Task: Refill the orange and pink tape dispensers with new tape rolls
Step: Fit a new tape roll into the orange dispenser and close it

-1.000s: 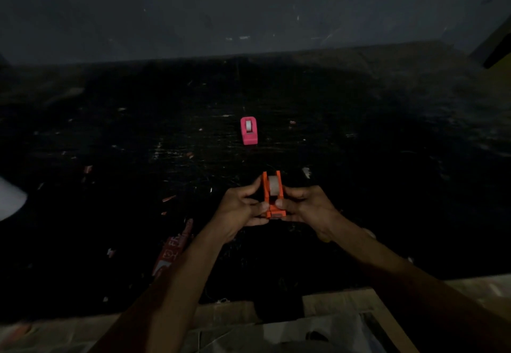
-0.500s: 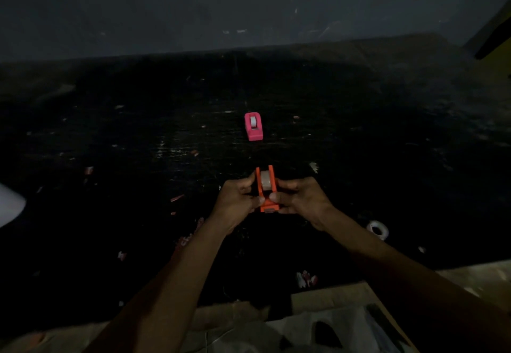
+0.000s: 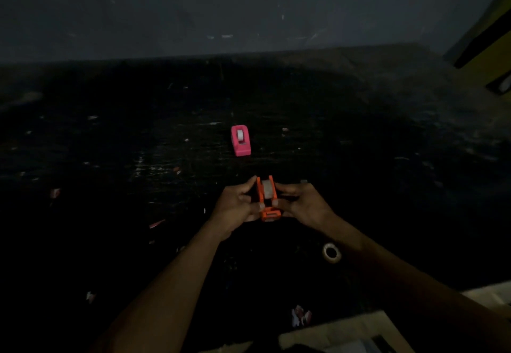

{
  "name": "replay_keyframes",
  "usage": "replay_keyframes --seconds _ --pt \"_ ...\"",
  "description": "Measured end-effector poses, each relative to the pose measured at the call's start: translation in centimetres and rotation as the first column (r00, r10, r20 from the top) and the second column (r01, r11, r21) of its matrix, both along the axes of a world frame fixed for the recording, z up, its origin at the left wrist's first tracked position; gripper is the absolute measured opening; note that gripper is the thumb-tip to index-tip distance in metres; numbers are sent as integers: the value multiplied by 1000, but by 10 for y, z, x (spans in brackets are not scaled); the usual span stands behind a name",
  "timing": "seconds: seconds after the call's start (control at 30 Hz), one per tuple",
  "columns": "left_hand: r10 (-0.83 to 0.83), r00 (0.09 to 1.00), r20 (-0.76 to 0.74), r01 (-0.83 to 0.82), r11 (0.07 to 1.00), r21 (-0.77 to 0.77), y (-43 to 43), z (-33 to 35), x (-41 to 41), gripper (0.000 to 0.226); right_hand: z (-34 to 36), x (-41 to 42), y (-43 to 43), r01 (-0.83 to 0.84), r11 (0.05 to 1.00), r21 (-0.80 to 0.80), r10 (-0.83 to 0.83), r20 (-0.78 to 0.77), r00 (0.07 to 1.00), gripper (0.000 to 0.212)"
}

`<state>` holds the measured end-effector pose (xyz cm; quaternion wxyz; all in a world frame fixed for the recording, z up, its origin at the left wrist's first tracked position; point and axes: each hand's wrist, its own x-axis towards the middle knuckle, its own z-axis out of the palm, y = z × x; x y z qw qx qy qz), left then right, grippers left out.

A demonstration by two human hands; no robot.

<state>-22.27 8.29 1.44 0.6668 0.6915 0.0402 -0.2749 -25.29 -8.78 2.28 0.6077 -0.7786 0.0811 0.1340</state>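
Dim light, dark surface (image 3: 116, 214) littered with paper scraps. We have the orange dispenser (image 3: 266, 200) pinched between both hands, near the middle of the view. Left hand (image 3: 235, 207) closes fingers and thumb on its left wall; right hand (image 3: 302, 204) does the same on its right wall. A pale tape roll (image 3: 267, 189) sits between the two walls. Whether it is fully seated we cannot tell.

Pink dispenser (image 3: 241, 140) rests on the surface beyond, apart from the hands, a roll showing in its slot.

A loose ring (image 3: 331, 252), perhaps a spent core, lies by the right forearm.

Handling judgement: the dispenser looks like light, stiff plastic, and smooth. We would hold it by the side walls, clear of the cutter end, and press gently so the walls do not bind the roll.
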Motion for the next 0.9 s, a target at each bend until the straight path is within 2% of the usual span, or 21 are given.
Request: replay_keyframes --seconds 0.13,0.4,0.5,0.6,0.77,0.83,0.9 --pt "22 1000 0 -22 999 31 -22 3 24 75 2 28 -20 -12 999 -38 11 -16 1000 50" --pt "-23 998 63 9 978 208 -57 -4 74 80 -1 77 -56 -49 996 -73 44 -65 997 55" --pt "-57 991 124 20 959 284 -66 -5 96 83 -3 96 -65 -50 996 -74 49 -13 999 53" --pt "-67 990 120 29 955 297 -75 -4 124 83 -5 122 -73 -69 989 -127 76 48 996 51" --pt "-114 979 170 52 941 335 -89 -15 173 80 -19 173 -84 -53 977 -208 60 30 998 51" --pt "-149 969 198 63 921 385 -95 -21 189 78 -29 190 -87 -71 964 -258 86 46 995 48" --pt "-153 960 235 35 896 443 -101 -26 205 75 -36 206 -89 -66 968 -241 79 42 996 45"
